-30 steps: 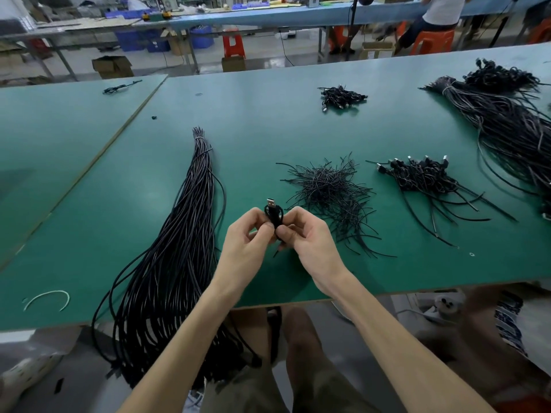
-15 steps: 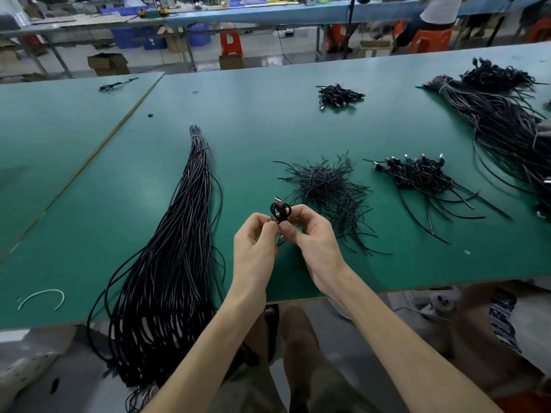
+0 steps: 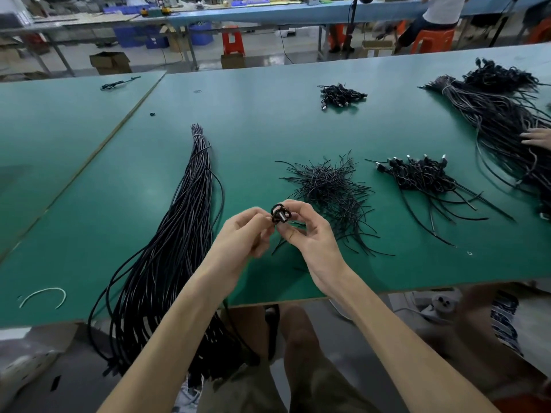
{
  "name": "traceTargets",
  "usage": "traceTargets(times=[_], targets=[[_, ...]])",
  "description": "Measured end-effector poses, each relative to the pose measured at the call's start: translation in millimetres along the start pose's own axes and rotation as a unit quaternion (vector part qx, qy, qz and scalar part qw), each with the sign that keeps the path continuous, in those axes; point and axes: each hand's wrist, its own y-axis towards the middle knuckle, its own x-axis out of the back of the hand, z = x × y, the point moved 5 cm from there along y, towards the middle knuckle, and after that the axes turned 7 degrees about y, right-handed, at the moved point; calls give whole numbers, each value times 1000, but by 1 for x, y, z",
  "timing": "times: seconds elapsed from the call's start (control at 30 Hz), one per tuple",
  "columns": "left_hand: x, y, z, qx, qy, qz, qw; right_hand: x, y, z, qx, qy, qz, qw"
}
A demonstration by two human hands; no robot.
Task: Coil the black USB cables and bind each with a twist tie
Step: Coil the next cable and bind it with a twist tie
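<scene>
The left hand point(image 3: 241, 231) curls its fingers just left of the small coiled cable point(image 3: 280, 214); whether it pinches anything there I cannot tell. The coil stands upright between both hands, above the table point(image 3: 268, 120), gripped from its right by the right hand point(image 3: 308, 234), the closer one.

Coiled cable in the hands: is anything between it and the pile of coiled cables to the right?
The heap of twist ties lies on the table between the coiled cable and that pile; nothing else visible does.
</scene>
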Motion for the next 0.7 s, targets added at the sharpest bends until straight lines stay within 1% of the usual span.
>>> traceTargets(times=[0.03,0.07,0.1,0.17,0.23,0.3,0.33,0.4,0.5,0.57,0.63,0.67,0.7], targets=[[4,-2,-6,-65,75,-32,995,1,0,0,-3,-6,-3,1000],[7,-5,-12,-133,152,-67,977,1,0,0,-5,-9,-5,1000],[10,-9,-19,-200,216,-102,950,2,0,0,-6,-9,-6,1000],[15,-19,-28,-305,295,-145,894,2,0,2,-7,0,-11,1000],[17,-26,-31,-370,367,-161,838,2,-1,2,-7,10,-27,1000],[15,-32,-29,-421,454,-168,767,2,-1,0,-21,20,-41,999],[14,-34,-27,-437,483,-168,740,1,-1,-1,-35,27,-42,998],[11,-37,-23,-455,515,-162,708,-1,-1,-1,-62,28,-32,997],[6,-40,-18,-465,534,-153,689,-4,-3,-2,-68,-12,5,998],[7,-39,-19,-462,540,-152,687,-6,-2,-2,-58,-30,27,997],[7,-39,-20,-446,534,-151,703,-6,-1,-2,-48,-20,32,998],[6,-38,-21,-432,523,-152,719,-6,-1,-1,-42,-8,33,999],[4,-38,-21,-411,504,-154,744,-6,-1,-1,-35,6,33,999]])
